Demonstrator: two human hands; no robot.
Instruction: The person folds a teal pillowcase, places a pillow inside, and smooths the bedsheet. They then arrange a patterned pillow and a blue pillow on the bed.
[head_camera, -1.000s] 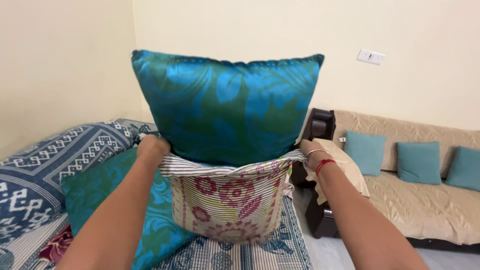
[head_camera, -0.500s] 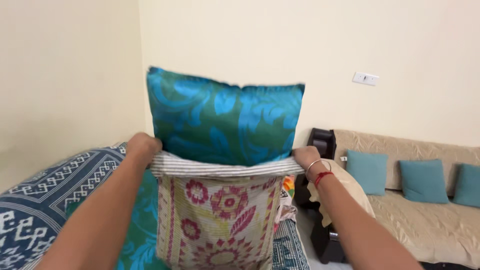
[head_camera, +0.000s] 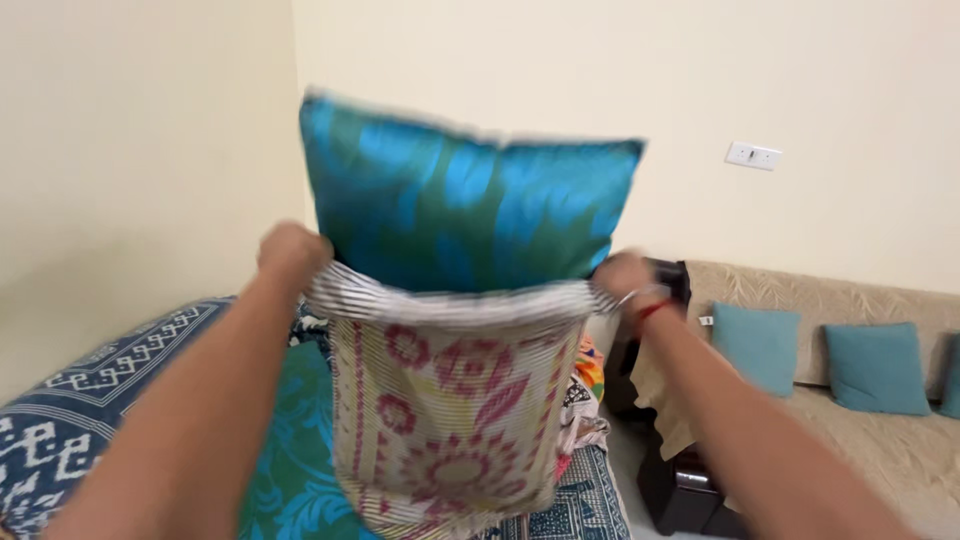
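The bed (head_camera: 70, 400), in blue and white print, fills the 8 o'clock corner; the beige sofa (head_camera: 900, 440) with teal cushions (head_camera: 758, 345) lies at 4 o'clock; at centre the pillow (head_camera: 465, 205), glossy teal with green leaf figures (blurred), stands upright, its lower part sunk in the cover (head_camera: 455, 410), a striped cloth with red flowers hanging open-mouthed below; the left hand (head_camera: 292, 250) is closed on the cover's rim at 9 o'clock; the right hand (head_camera: 622, 275), wrist bangled, grips the rim at 3 o'clock.

No packages, labels, signs or screens visible.
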